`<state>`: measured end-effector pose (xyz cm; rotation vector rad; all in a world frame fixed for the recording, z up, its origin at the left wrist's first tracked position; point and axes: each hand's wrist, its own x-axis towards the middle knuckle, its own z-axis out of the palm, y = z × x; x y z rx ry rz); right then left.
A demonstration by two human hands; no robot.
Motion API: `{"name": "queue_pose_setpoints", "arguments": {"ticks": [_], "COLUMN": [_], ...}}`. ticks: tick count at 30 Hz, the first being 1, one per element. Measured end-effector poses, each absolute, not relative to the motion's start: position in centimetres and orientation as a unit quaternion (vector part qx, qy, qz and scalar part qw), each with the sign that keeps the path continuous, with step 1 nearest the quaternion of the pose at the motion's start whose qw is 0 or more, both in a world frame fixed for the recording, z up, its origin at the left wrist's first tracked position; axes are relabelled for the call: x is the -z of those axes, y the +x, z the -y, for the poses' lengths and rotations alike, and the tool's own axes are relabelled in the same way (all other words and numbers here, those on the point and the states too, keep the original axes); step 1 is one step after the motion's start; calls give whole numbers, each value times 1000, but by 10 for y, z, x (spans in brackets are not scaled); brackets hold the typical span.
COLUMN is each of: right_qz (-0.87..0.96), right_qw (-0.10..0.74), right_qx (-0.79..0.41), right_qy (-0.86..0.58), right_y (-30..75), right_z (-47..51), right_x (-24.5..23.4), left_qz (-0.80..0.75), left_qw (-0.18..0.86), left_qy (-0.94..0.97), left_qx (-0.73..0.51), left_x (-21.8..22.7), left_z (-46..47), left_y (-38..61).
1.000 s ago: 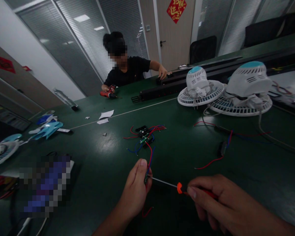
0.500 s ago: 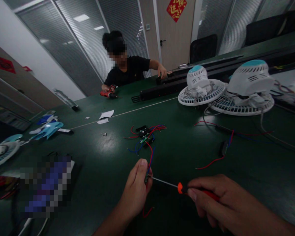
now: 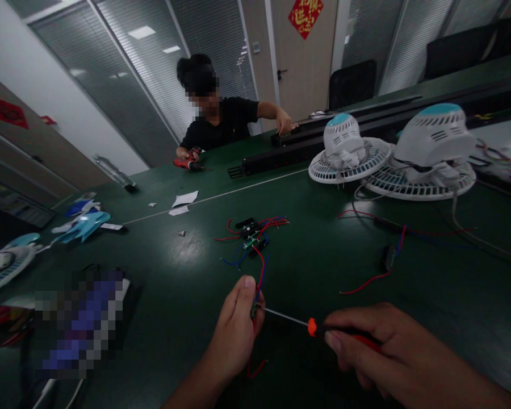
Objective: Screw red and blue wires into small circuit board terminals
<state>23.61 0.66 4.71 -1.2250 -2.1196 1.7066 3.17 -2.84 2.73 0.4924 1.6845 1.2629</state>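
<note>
My left hand (image 3: 237,326) pinches a small circuit board (image 3: 254,307) with red and blue wires, mostly covered by the fingers. In my right hand (image 3: 378,346) is a screwdriver (image 3: 312,327) with an orange and black handle. Its thin shaft points left, and the tip meets the board at my left fingers; the exact contact is too small to make out. Just beyond my left hand lies a cluster of wired circuit boards (image 3: 251,241). A black module (image 3: 389,258) with red and blue wires rests on the table to the right.
Two white fan heads (image 3: 344,145) stand at the back right with cables trailing. A co-worker (image 3: 221,122) across the green table (image 3: 162,284) holds a red power drill (image 3: 189,161) beside long black rails (image 3: 276,159). Paper scraps (image 3: 185,198) and blue fan blades (image 3: 83,224) lie left.
My hands, the circuit board and the screwdriver keep nearly the same position. The co-worker's hand on the black rail has shifted slightly to the right.
</note>
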Motion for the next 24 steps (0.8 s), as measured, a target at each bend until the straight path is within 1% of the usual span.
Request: {"name": "queue_pose_setpoints", "arguments": {"ticks": [3, 6, 8, 11, 17, 24], "right_qz": [731, 742, 739, 748, 776, 772], "right_qw": [90, 113, 119, 106, 52, 52], "right_qx": [-538, -490, -480, -471, -445, -475], "right_qy": [-411, -443, -458, -455, -444, -418], "right_y": [236, 235, 236, 238, 238, 237], "right_z": [-6, -4, -3, -3, -5, -6], "right_x": [-47, -49, -52, -55, -60, -57], "left_qz": [-701, -699, -694, -696, -700, -692], "left_qw": [464, 464, 467, 467, 471, 482], "left_qy": [189, 183, 177, 156, 137, 138], "left_qx": [-507, -512, -518, -523, -519, -520], "left_x": [-29, -30, -29, -27, -21, -25], "left_z": [29, 30, 31, 33, 35, 35], "left_y": [34, 37, 38, 38, 36, 37]}}
